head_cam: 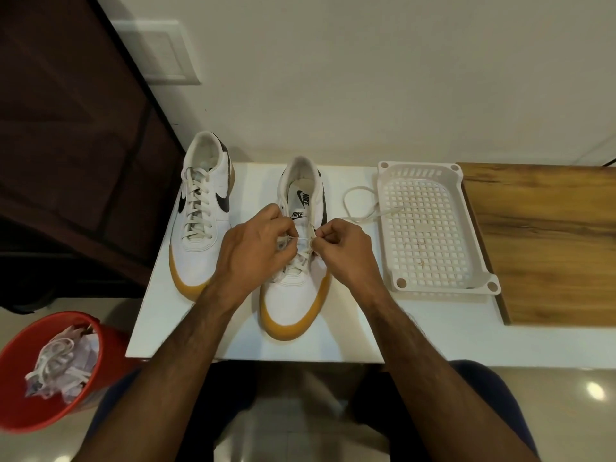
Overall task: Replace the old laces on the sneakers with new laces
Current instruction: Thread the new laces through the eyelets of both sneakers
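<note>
Two white sneakers with gum soles stand on a white table (353,335). The left sneaker (203,215) is fully laced. The right sneaker (293,295) is laced only over its lower eyelets. My left hand (256,248) and my right hand (346,251) meet over its tongue, each pinching the cream lace (301,240) stretched between them. The lace's free end (358,208) loops off to the right and lies over the edge of a white basket.
A white perforated plastic basket (430,228) sits at the table's right side, next to a wooden surface (546,241). A red bucket (50,371) on the floor at the lower left holds several used laces and scraps. A dark cabinet stands at the left.
</note>
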Available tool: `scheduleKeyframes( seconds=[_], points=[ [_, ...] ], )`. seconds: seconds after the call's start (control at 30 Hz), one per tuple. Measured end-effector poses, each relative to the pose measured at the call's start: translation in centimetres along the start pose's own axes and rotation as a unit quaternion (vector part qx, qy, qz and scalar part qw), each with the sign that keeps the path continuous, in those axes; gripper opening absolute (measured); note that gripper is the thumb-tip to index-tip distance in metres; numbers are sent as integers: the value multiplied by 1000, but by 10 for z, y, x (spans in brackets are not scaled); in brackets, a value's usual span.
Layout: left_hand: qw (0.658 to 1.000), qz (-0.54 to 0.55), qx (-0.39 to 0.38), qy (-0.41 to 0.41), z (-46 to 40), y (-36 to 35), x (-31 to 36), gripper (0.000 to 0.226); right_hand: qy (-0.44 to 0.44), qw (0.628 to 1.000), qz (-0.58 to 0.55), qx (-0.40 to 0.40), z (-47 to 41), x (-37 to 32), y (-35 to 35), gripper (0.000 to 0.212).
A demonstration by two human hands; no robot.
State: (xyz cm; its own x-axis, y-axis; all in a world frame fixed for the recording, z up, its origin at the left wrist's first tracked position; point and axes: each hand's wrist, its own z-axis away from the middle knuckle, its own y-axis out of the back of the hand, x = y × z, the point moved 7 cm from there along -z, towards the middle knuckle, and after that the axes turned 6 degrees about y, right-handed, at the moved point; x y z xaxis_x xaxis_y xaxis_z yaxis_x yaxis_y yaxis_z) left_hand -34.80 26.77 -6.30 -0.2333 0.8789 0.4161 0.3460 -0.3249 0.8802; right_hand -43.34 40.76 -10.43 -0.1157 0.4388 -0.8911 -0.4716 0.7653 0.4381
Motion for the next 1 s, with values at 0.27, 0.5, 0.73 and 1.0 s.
scheduleKeyframes(
  seconds=[0.27, 0.5, 0.73, 1.0],
  points=[
    [999, 2, 24, 23, -1, -7, -2, 12, 8, 1000, -2, 2, 0, 1, 0, 8],
    [992, 90, 42, 82, -2, -7, -6, 8, 11, 1000, -9, 0, 0, 1, 1, 13],
    [981, 165, 14, 105, -3, -13, -12, 5, 10, 1000, -6, -8, 1, 0, 2, 10],
    [959, 232, 13, 162, -2, -19, -20, 14, 0, 999, -33, -21, 0, 2, 1, 11]
  ],
)
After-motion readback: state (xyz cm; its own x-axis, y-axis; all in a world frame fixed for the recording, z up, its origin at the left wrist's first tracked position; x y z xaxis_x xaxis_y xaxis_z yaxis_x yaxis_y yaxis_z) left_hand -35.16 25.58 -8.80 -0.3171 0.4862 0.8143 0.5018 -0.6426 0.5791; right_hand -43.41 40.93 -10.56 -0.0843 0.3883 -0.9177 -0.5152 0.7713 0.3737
